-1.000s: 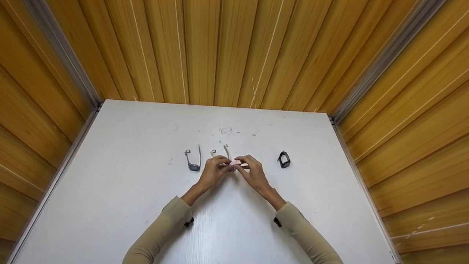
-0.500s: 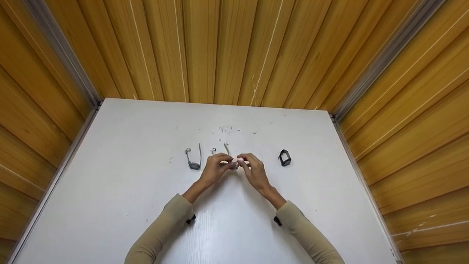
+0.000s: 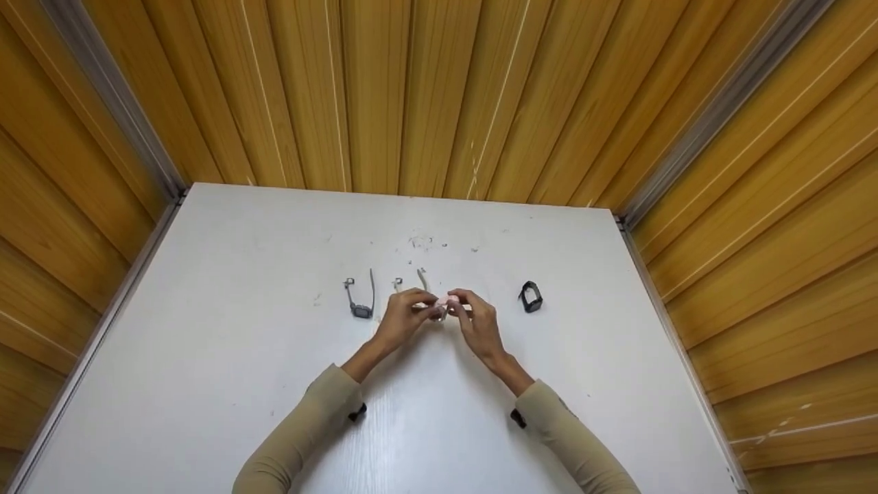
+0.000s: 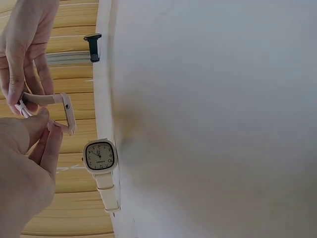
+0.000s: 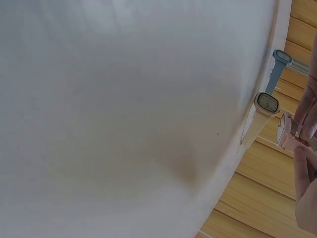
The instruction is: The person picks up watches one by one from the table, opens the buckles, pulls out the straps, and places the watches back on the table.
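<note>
One pink watch (image 5: 285,131), one grey watch (image 3: 362,311) at its nine o'clock, one cream watch (image 4: 100,156) at ten and one black watch (image 3: 537,306) at three made four, over one counter (image 3: 439,432).

Your left sleeve (image 3: 300,431) and right sleeve (image 3: 577,433) are khaki, long and lightly creased; a small black fitting (image 3: 357,413) shows beside each cuff (image 3: 345,385).

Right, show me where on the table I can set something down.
Free: from the black watch to the right edge of the table, and the patch between the sleeves. Crowded: the middle, where left hand and right hand hold the pink watch near the cream watch and grey watch.
</note>
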`<state>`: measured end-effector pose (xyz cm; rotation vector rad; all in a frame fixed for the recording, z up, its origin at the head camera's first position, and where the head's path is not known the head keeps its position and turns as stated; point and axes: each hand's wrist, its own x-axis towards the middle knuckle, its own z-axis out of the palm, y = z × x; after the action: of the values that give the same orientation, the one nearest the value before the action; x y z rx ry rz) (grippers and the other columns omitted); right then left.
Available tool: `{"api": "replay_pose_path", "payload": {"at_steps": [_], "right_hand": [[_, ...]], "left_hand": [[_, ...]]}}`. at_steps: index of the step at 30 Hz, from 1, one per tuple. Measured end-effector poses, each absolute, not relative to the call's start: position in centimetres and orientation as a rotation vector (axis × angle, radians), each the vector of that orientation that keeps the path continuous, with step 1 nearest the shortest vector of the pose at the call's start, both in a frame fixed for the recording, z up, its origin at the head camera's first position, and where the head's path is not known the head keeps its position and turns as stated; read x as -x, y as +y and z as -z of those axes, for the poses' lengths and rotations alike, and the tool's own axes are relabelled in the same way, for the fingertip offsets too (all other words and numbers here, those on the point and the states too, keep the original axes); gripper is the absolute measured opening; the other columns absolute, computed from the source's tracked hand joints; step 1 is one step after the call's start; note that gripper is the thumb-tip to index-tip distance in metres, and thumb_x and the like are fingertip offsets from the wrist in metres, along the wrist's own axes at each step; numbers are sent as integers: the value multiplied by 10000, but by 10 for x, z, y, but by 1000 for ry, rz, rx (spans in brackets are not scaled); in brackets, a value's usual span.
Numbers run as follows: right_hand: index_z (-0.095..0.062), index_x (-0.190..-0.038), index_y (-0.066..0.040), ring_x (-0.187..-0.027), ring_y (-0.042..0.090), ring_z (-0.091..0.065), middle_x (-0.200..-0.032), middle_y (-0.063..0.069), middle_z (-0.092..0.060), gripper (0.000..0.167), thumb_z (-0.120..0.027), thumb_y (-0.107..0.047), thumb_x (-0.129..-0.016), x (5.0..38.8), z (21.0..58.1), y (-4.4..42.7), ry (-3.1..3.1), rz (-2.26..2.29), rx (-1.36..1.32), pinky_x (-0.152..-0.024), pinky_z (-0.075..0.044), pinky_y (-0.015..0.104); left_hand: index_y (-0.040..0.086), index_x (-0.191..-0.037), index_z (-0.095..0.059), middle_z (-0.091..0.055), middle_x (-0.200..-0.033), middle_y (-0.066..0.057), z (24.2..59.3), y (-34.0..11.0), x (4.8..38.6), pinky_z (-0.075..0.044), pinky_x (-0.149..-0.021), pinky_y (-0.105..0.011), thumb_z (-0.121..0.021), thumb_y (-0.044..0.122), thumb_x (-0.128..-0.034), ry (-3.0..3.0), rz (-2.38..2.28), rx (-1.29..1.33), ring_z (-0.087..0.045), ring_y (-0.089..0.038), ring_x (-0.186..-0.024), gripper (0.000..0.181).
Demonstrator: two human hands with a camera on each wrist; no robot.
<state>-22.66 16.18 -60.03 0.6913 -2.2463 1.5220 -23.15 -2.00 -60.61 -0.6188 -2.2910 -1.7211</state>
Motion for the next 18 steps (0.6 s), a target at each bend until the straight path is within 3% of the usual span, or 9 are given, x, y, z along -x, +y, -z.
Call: {"api": "replay_pose_path", "payload": {"at_steps": [5,10,18], "right_hand": [[-647,-1173,88,-954,356,-726,-1054,211,-716,209,-606,-18,-998,226,601,161,-2289,-1534,-688,-774,-646,374],[-690,-1195,-5,-1004,274,-720,-1101,128,-728,239,-665,-95,-975,224,598,163,-2325,-1422,-759,-800,-635,271],[-701,-1130,-24,-1012,256,-704,-1095,90,-697,183,-680,-81,-957,223,594,164,-2315,-1425,-767,-802,-635,275]], "left_hand": [[-88,-980,-757,-742,-975,-215,604,-21,230,-622,-817,-232,-751,-72,-859,-2298,1673,583,-741,-339,-921,122],[-64,-947,-763,-741,-944,-182,604,-20,225,-625,-827,-253,-762,-40,-864,-2292,1580,563,-743,-311,-902,86],[-50,-940,-760,-740,-951,-167,603,-16,226,-616,-813,-211,-751,-4,-882,-2251,1636,603,-752,-283,-899,74]]}}
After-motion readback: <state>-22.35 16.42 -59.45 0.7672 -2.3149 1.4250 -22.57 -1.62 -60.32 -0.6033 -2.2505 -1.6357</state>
